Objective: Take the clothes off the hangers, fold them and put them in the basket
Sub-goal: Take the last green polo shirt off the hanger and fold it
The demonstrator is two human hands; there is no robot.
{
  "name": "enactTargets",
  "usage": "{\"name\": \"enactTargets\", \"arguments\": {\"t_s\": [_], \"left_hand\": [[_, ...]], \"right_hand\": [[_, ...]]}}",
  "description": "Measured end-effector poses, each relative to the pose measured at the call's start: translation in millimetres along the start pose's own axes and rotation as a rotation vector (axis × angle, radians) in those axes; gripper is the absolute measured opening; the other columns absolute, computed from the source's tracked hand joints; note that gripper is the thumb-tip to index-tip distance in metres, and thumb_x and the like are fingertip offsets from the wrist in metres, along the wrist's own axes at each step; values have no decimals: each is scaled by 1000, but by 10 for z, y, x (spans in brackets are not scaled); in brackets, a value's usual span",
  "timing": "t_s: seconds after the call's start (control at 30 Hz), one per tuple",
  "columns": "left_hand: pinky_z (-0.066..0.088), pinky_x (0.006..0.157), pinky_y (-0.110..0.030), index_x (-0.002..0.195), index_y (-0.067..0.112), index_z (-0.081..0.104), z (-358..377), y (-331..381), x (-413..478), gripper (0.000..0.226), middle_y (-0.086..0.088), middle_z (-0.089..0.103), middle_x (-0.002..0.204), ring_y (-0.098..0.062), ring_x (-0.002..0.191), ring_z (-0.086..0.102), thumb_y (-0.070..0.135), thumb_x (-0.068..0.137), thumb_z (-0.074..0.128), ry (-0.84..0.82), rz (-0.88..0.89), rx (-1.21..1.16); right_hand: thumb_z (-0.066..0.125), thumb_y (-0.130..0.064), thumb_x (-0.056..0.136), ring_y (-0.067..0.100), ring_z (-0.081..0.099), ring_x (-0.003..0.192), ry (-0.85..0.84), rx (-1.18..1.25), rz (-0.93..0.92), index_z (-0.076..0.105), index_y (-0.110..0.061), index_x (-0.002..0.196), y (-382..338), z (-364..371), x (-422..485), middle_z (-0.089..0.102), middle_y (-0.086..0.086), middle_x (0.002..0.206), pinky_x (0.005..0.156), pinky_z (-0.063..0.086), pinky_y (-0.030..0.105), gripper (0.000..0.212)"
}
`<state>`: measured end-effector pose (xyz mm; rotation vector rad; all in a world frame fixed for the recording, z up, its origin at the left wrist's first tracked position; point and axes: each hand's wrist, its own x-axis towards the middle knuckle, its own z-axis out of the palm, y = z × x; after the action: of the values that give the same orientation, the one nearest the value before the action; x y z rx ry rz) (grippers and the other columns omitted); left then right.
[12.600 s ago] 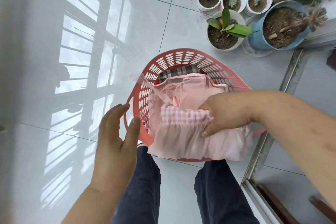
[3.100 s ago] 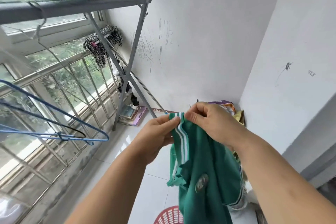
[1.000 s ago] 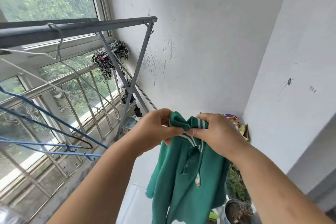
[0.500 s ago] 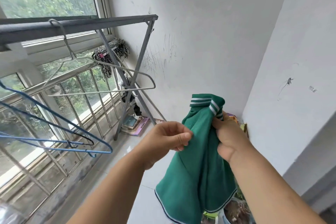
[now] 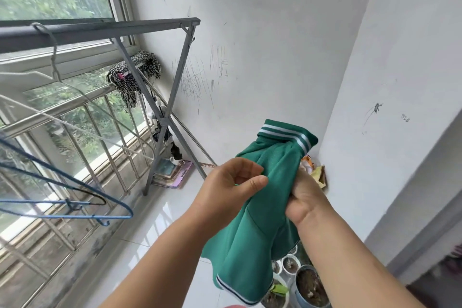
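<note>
**By the rack (image 5: pixel 100 30): limp shirt, bunched**

The green shirt (image 5: pixel 252 245) hangs from the right hand (image 5: pixel 303 201), clutched below the striped collar (image 5: pixel 285 134). The left hand (image 5: pixel 230 190) curls at its edge; pinching or not, I cannot tell. Light, floppy knit: probably best taken by its 2 shoulders.

Nothing legible anywhere. Closest thing: small handwritten mark (image 5: pixel 405 117) on the right wall, a few chars, maybe digits, too small and faint to read. Pencil scribbles (image 5: pixel 200 77) on the back wall are just strokes, no letters made out. Purple booklets (image 5: pixel 172 172) on the floor and the snack packet (image 5: pixel 316 172) in the corner have printed covers, too blurred to read. Green shirt (image 5: pixel 265 220): white stripes only on the visible side.
</note>
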<state>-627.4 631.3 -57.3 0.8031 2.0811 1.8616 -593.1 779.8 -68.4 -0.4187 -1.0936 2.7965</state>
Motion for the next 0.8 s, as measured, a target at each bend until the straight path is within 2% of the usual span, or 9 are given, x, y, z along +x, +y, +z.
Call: {"name": "enactTargets", "arguments": {"t_s": [0.13, 0.2, 0.23, 0.33, 0.43, 0.6, 0.67, 0.73, 0.8], "left_hand": [[48, 67, -18, 80, 26, 64, 66, -1, -6, 22, 13, 60, 72, -1, 63, 52, 19, 74, 84, -50, 6, 191], [44, 64, -21, 71, 29, 58, 95, -32, -22, 26, 17, 54, 63, -2, 59, 48, 21, 75, 82, -48, 61, 270], [45, 64, -22, 72, 32, 58, 100, -36, -38, 25, 18, 54, 64, -3, 60, 49, 21, 76, 80, -71, 87, 263], [53, 74, -25, 86, 34, 69, 95, 53, -112, 18, 17, 64, 76, -6, 73, 60, 19, 82, 77, -370, 88, 243], [55, 81, -23, 95, 26, 74, 66, 131, -139, 9, 12, 72, 85, -7, 82, 67, 23, 87, 73, -534, 41, 278], [56, 76, -30, 79, 28, 69, 55, 27, -56, 11, 4, 72, 74, -11, 72, 69, 26, 90, 68, -312, 10, 224], [57, 71, -40, 81, 28, 67, 92, -6, -20, 14, 2, 71, 72, -16, 69, 69, 40, 81, 73, -156, 2, 226], [57, 68, -45, 81, 29, 66, 119, -14, 2, 32, 4, 69, 71, -15, 64, 65, 58, 68, 73, -52, -12, 253], [57, 67, -45, 79, 27, 66, 142, -1, 21, 33, 7, 66, 68, -12, 61, 60, 57, 67, 74, -3, -16, 287]], "right_hand": [[64, -28, 80, 45, 59, 117, 36, -8, -4, 42, -1, 142, 49, -5, 53, 54, 31, 134, 76, 59, 49, 71], [69, -29, 72, 43, 63, 110, 73, 25, -21, 43, -1, 140, 78, -9, 97, 56, 30, 132, 72, 59, 47, 78], [68, -29, 72, 38, 68, 98, 78, 44, -24, 47, -2, 135, 84, -10, 90, 63, 27, 121, 68, 59, 43, 72], [52, -22, 92, 12, 65, 50, 74, 5, -28, 53, -11, 92, 64, -85, 40, 65, 5, 63, 46, 51, 19, 11], [38, -13, 102, -2, 58, 41, 163, -125, -89, 49, -18, 79, 73, -175, 6, 62, -6, 54, 40, 47, 12, 26], [34, -26, 104, 16, 61, 44, 126, -10, 1, 52, -11, 76, 109, -57, 73, 59, 5, 56, 40, 48, 20, 37], [47, -32, 94, 25, 65, 65, 123, 43, 35, 58, -9, 93, 139, 23, 107, 63, 15, 82, 54, 56, 30, 26], [60, -28, 82, 31, 63, 85, 121, 82, -31, 58, -14, 114, 166, 61, 142, 59, 21, 104, 67, 58, 38, 35], [60, -16, 89, 29, 63, 73, 84, 53, -158, 63, -17, 99, 199, 69, 163, 62, 18, 88, 63, 57, 35, 10]]}}
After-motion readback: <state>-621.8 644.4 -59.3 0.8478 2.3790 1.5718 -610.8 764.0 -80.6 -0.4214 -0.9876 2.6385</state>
